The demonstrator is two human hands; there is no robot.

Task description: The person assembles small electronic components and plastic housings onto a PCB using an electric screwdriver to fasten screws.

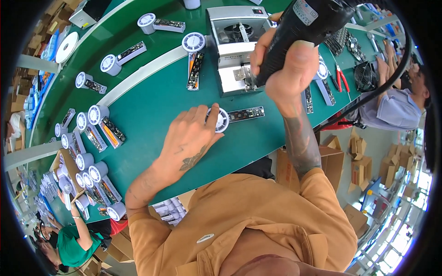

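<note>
My left hand [189,135] lies over the round head of a small white fan [247,114], its fingers curled at the head's edge. The fan rests on the green table, its open handle pointing right with a circuit board showing. A black electric screwdriver [289,43] is gripped in my right hand [291,78], raised and tilted. Its lower end is by the front of a grey screw feeder [230,57]; the tip itself is hard to make out. Another fan [194,69] with an exposed board lies left of the feeder.
Several similar fans [110,126] crowd the left side and a curved green belt [124,32]. Red pliers [341,79] and a black cooling fan [365,76] lie at the right. A black cable [396,76] arcs there. Co-workers sit at both sides; cardboard boxes [361,168] stand on the floor.
</note>
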